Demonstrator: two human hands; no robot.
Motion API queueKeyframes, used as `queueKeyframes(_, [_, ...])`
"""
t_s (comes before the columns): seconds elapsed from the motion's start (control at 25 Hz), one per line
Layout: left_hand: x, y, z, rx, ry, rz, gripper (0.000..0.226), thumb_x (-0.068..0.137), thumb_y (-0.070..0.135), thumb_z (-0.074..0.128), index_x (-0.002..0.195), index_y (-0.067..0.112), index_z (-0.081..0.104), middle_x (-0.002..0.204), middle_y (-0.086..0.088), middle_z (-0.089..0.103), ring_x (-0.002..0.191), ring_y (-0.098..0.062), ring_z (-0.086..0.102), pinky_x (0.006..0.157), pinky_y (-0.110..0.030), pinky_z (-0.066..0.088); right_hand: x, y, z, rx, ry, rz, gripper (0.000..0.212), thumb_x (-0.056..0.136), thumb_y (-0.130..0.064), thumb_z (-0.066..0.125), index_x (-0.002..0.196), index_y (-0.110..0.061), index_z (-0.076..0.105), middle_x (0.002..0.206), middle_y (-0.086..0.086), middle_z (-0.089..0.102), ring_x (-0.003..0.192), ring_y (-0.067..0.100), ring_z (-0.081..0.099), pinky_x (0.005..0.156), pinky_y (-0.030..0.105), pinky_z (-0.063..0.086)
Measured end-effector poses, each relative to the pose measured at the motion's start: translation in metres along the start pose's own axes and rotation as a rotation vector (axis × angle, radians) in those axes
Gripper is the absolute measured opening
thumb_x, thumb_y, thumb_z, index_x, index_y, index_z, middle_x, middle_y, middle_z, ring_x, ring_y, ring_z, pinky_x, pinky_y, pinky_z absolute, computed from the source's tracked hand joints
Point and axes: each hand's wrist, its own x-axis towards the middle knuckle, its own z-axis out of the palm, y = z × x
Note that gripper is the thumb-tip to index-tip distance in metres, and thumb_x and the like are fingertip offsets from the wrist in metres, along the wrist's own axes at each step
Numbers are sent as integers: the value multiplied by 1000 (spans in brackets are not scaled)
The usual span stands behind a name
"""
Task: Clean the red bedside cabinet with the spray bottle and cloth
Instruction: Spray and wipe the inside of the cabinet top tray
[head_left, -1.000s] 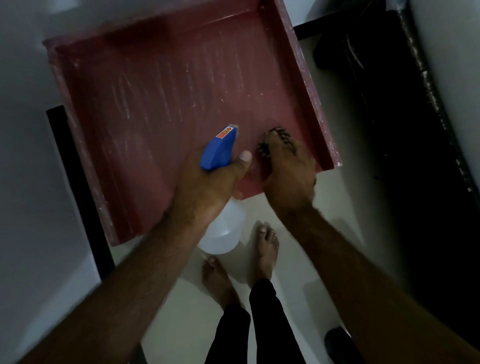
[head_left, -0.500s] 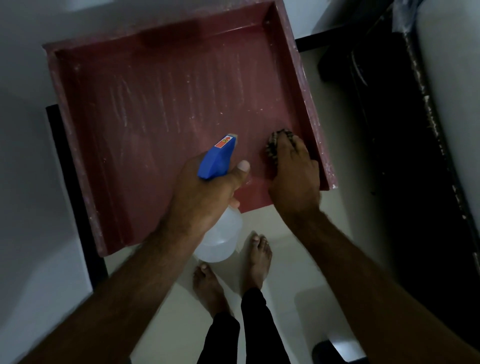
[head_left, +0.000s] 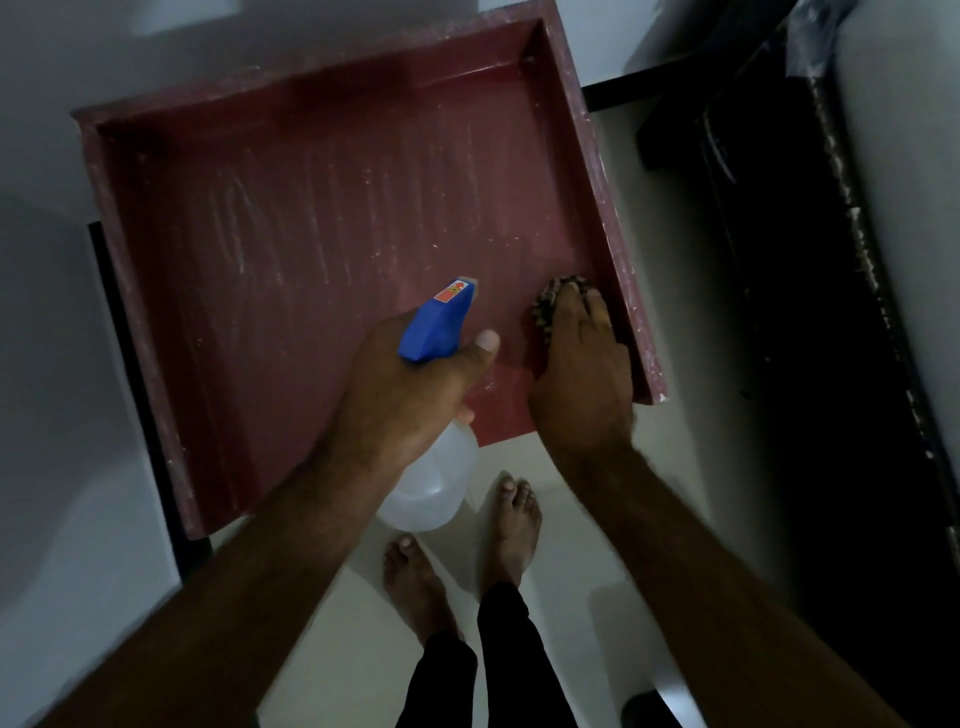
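The red bedside cabinet (head_left: 311, 249) fills the upper middle of the view; its recessed top carries pale streaks and has a raised rim. My left hand (head_left: 400, 395) grips the spray bottle (head_left: 439, 322) by its neck; the blue head points away over the red top and the clear body (head_left: 431, 488) hangs past the front edge. My right hand (head_left: 582, 374) presses a dark patterned cloth (head_left: 550, 304) flat onto the near right corner of the top, beside the right rim. Most of the cloth is hidden under the fingers.
A dark bed frame (head_left: 810, 312) runs along the right, with a pale mattress edge (head_left: 909, 208) beyond it. My bare feet (head_left: 467, 545) stand on the light floor just in front of the cabinet. A grey wall (head_left: 47, 364) lies to the left.
My right hand has slid the cloth to the right, from near the spray head toward the right rim. The left hand keeps the bottle in about the same place.
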Motion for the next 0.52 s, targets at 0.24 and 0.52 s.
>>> queueKeyframes(0.24, [8, 3, 4, 78, -34, -21, 34, 89, 38, 73, 78, 12, 55, 60, 0, 57, 48, -7, 64, 43, -9, 41, -10, 9, 2, 59, 26, 68, 85, 89, 4, 62, 164, -10, 24, 170, 12, 27, 157, 30, 24, 125, 47, 27])
queueKeyframes(0.52, [8, 12, 9, 35, 38, 93, 45, 91, 36, 70, 94, -6, 55, 83, -34, 61, 57, -18, 57, 46, -9, 42, -13, 13, 10, 74, 77, 36, 79, 90, 1, 61, 162, -8, 31, 167, 14, 33, 156, 30, 27, 124, 50, 28])
